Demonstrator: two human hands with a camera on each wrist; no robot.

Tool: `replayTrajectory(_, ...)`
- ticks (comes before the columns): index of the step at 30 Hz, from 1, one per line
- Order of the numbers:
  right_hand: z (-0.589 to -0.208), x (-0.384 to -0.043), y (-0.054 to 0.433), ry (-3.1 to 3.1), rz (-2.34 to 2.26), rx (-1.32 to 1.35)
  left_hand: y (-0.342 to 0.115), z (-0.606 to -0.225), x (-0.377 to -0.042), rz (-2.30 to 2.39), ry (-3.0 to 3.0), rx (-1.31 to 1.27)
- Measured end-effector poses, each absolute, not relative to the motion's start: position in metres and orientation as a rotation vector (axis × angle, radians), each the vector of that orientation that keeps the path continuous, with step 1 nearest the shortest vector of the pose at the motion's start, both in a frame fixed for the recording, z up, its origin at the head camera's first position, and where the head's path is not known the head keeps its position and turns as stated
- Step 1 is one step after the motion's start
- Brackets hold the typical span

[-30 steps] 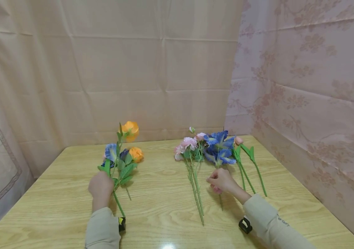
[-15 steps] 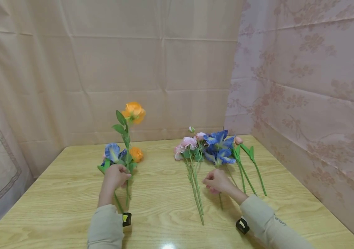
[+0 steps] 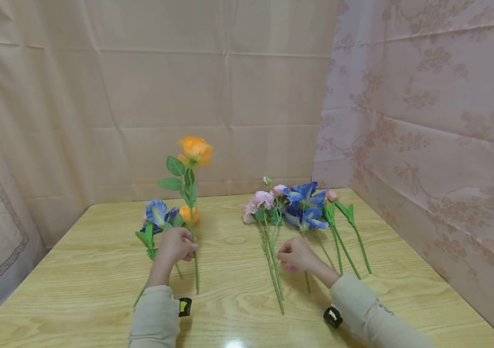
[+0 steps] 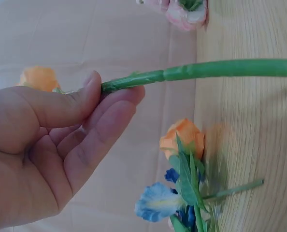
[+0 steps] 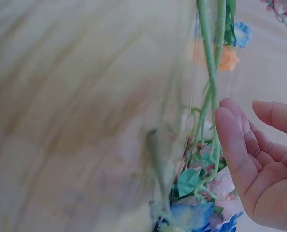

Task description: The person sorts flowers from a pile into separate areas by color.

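My left hand (image 3: 178, 245) pinches the stem of an orange rose (image 3: 195, 151) between thumb and fingers, the bloom up and the stem near upright above the table. In the left wrist view, the green stem (image 4: 225, 70) sticks out past the fingertips. My right hand (image 3: 297, 255) hovers by the right-hand flowers with loosely bent fingers and nothing in its grasp. Its thumb and fingers stand apart in the right wrist view, close to the thin stems (image 5: 211, 63) of the pink flowers (image 3: 262, 200). Blue irises (image 3: 309, 203) lie just beyond this hand.
On the left of the wooden table (image 3: 229, 285) lie a blue iris (image 3: 156, 212), another orange rose (image 3: 190, 215) and green stems. Pink tulips (image 3: 332, 196) lie far right. A beige curtain (image 3: 164, 96) hangs behind, and a patterned cloth (image 3: 425, 121) on the right.
My left hand has lifted the orange rose out of the left group and carried it rightward, its stem now more upright. My right hand has drifted slightly left, toward the pink flowers' stems.
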State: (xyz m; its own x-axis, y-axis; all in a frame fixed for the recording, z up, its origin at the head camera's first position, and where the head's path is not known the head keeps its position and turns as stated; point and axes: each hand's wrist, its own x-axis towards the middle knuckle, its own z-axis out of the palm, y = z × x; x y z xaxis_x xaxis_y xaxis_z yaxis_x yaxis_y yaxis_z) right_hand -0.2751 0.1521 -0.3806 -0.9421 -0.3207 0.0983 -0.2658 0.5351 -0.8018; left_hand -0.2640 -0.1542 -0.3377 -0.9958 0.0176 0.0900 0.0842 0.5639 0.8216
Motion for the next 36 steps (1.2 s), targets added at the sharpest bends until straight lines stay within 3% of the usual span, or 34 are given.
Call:
replayTrajectory(16, -0.377, -0.268, 0.120, 2.563, -1.420, -0.690, -0.132, -0.336, -0.262, -1.458, -2.713, -0.174)
replayTrajectory(36, -0.379, -0.243, 0.074, 2.271, -1.634, -0.818, -0.091, -0.337, -0.257, -1.612, -2.713, -0.462)
